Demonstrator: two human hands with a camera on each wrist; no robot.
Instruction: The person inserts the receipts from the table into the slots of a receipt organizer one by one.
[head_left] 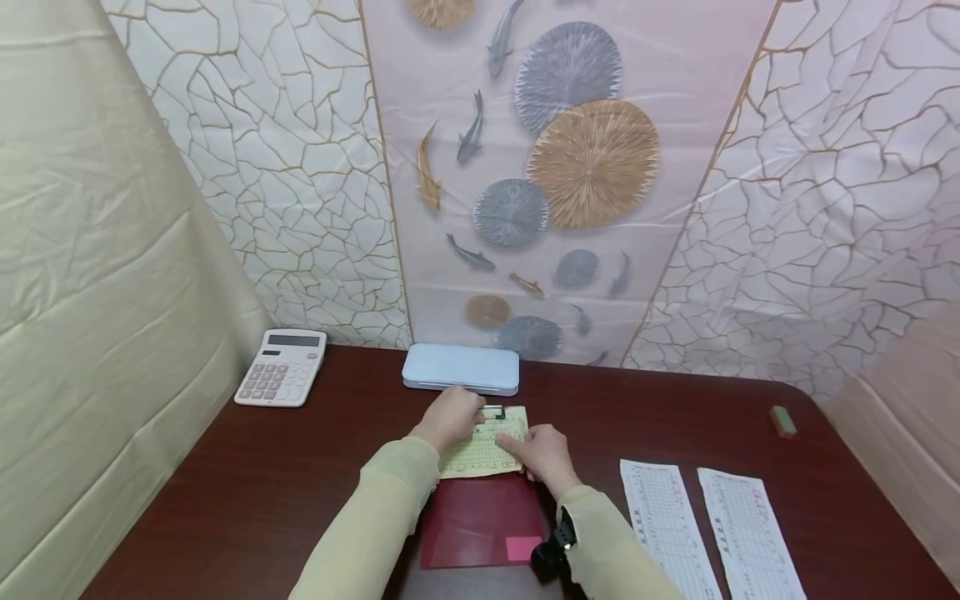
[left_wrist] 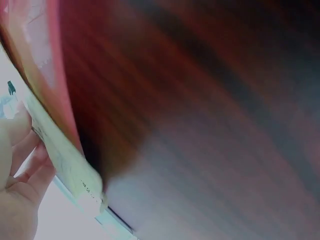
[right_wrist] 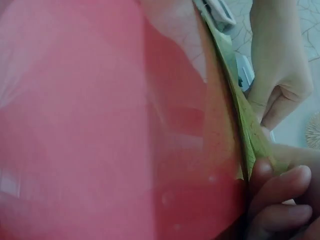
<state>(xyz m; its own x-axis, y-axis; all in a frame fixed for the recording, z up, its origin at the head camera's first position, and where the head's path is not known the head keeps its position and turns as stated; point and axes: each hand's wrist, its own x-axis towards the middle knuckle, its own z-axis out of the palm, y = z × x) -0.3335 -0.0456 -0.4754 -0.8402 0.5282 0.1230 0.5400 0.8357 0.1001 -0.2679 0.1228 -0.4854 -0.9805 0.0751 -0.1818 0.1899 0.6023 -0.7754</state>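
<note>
A yellow printed form lies over the upper part of a glossy red folder with a pink label near its lower right corner. A dark metal clip shows at the form's top edge. My left hand grips the form's upper left, its fingertips right at the clip. On the opposite side, my right hand pinches the form's right edge, thumb on top. In the right wrist view the yellow sheets stand out from the red plastic, with the right fingers curled at their edge.
Behind the hands sits a light blue case. A white calculator stands at the back left. Two long printed slips, one nearer and one farther right, lie on the dark wooden table. A small green-and-brown block is at the far right.
</note>
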